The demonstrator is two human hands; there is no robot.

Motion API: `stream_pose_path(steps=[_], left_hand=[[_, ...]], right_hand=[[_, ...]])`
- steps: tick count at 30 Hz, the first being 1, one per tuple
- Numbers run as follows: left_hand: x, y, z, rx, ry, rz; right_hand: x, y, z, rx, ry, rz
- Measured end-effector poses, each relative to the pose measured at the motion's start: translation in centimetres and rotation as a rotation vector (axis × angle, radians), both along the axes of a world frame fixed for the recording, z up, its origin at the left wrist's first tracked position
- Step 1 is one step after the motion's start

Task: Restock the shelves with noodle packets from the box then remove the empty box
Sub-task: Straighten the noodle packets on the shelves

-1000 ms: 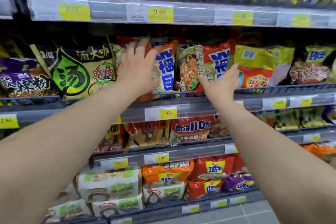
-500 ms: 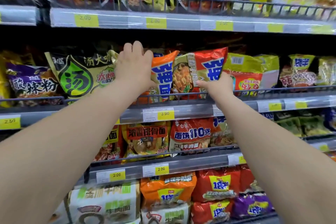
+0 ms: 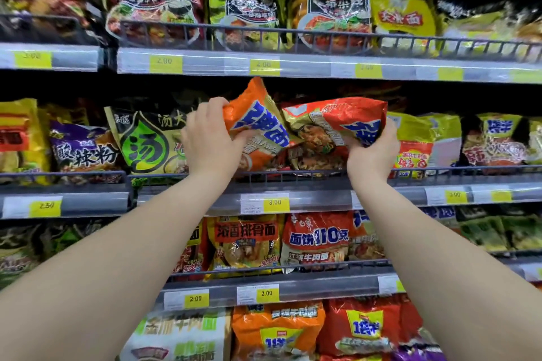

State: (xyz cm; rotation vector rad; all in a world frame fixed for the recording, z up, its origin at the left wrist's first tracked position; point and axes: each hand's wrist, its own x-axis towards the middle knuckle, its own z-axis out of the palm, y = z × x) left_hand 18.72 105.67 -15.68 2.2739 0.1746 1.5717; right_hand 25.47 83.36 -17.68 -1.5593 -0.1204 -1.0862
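Broadly, the middle shelf (image 3: 319, 199) runs across the whole view with a low wire rail (image 3: 293, 174) along its front, and the gap that matters lies straight ahead of both arms, between a green-and-black packet (image 3: 146, 143) on the left and a yellow packet (image 3: 416, 138) on the right. Two noodle packets fill that gap, touching where they meet: the red packet (image 3: 337, 123) lies with its long axis nearly level, while the orange packet (image 3: 252, 117) stands tilted, its top corner pointing toward the shelf above. Their lower edges appear to sit just behind the rail (the wires cross in front of them). The left grip (image 3: 209, 141) is clamped on the orange packet's left edge, fingers curled over it, so the packet lies up and to the right of it; the right grip (image 3: 371, 152) is clamped on the red packet's lower right corner, so that packet lies up and to the left. Each is nearest its own packet, so I judge the coming move to be a push backward and a straightening; the box is not in view
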Motion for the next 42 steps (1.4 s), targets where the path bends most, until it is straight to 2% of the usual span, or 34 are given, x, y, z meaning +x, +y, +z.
stream_pose_path(steps=[4,6,10,14,17,21,24,26,28,31,33,36,42], left_hand=[[0.8,-0.7,-0.6,-0.309,-0.036,-0.160],[1.9,-0.5,-1.1,-0.462,-0.064,-0.222],[3.3,0.1,-1.4,-0.673,-0.100,-0.251],[4.0,0.3,-1.0,-0.709,-0.054,-0.333],[4.9,0.1,-1.0,-0.691,0.027,-0.327],[5.3,0.4,-1.3,-0.643,0.209,-0.201],[4.4,0.2,-1.6,-0.526,0.202,-0.069],[3.7,0.0,-2.2,-0.382,0.087,0.044],[3.3,-0.2,-2.9,-0.183,0.029,0.103],[3.2,-0.5,-3.9,0.101,0.114,0.094],[3.7,-0.5,-4.4,0.213,0.233,0.114],[4.3,-0.4,-4.6,0.190,0.352,0.118],[4.8,-0.6,-4.8,0.132,0.346,0.101]], right_hand=[[-1.3,-1.0,1.3,-0.203,-0.020,-0.410],[-1.5,-1.8,2.0,-0.260,0.005,-0.538],[-1.6,-2.6,2.0,-0.408,0.011,-0.595],[-1.8,-1.6,1.5,-0.630,-0.028,-0.505],[-1.2,-0.1,1.7,-0.772,-0.028,-0.451],[-0.1,1.0,2.4,-0.949,0.073,-0.452],[0.3,1.7,2.6,-0.835,0.196,-0.487],[0.6,2.6,1.8,-0.708,0.211,-0.512],[1.0,3.6,0.4,-0.683,0.183,-0.466],[1.5,4.8,-1.5,-0.807,0.160,-0.276],[2.0,5.2,-2.1,-0.924,0.201,-0.219],[3.0,5.2,-1.8,-1.003,0.272,-0.211],[3.9,5.8,-1.0,-0.973,0.409,-0.214]])
